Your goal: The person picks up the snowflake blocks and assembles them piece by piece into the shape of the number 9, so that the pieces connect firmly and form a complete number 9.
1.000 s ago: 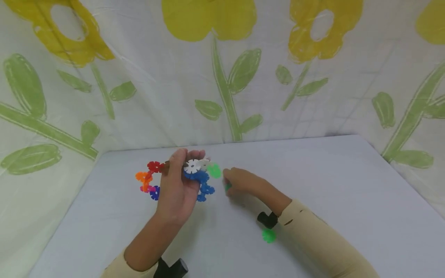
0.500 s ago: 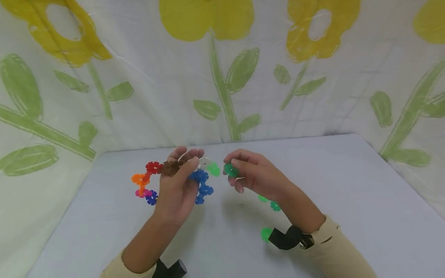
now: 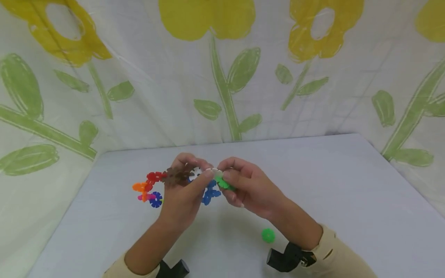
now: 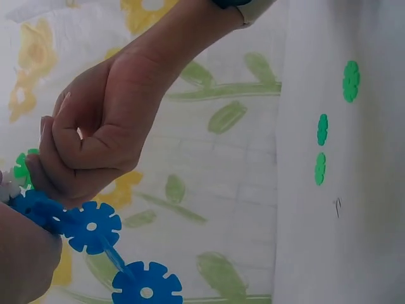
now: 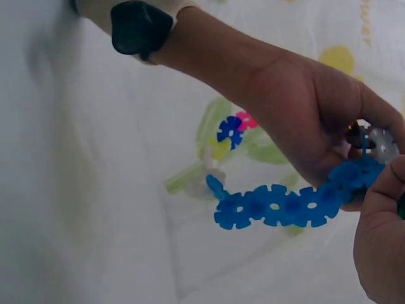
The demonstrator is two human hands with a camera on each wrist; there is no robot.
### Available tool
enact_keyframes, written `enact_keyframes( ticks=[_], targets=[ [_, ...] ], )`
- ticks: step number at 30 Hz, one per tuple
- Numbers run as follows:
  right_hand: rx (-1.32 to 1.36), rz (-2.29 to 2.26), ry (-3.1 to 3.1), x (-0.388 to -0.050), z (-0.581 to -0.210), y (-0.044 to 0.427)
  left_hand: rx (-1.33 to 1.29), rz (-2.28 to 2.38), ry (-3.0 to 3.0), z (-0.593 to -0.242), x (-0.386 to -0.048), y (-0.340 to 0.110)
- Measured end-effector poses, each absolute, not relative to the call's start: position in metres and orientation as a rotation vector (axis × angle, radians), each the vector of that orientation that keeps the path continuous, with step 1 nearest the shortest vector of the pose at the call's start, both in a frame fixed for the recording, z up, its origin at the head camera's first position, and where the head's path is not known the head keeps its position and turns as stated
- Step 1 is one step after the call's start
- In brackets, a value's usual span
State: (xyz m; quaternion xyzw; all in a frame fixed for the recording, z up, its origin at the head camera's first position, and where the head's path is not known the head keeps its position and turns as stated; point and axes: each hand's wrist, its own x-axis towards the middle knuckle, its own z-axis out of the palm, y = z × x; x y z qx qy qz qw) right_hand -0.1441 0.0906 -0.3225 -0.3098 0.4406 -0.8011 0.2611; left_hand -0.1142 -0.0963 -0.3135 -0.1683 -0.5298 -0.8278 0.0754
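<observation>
A chain of interlocking flower-shaped plastic discs hangs between the two hands in the head view, with red discs (image 3: 155, 177), brown discs (image 3: 175, 176) and blue discs (image 3: 210, 193) among them. My left hand (image 3: 184, 200) grips it near the white discs. At the chain's right end, a light green disc (image 3: 222, 182) meets the fingers of my right hand (image 3: 252, 187), which pinch a darker green disc, mostly hidden by the fingers. In the right wrist view, blue discs (image 5: 273, 206) run across below the left hand (image 5: 297, 107).
On the white table (image 3: 313, 173) a loose bright green disc (image 3: 268, 235) lies near the right wrist. Several loose green discs, including one green disc (image 4: 351, 81), show in the left wrist view. A flower-printed curtain (image 3: 156, 77) stands behind the table.
My right hand picked up the darker green disc from the table, lifted it, then moved left to the chain's green end. My left hand has kept hold, its thumb shifting toward that end.
</observation>
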Motion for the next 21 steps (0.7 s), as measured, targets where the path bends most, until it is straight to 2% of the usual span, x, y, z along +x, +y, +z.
enact_keyframes(
  ticks=[9, 21],
  targets=[
    [-0.926, -2.193, 1.194, -0.135, -0.317, 0.093, -0.629, -2.464, -1.445, -0.314, -0.109, -0.094],
    [-0.866, -2.273, 1.12, -0.108, -0.303, 0.088, -0.81, -2.721, -1.077, -0.31, -0.1, -0.09]
  ],
)
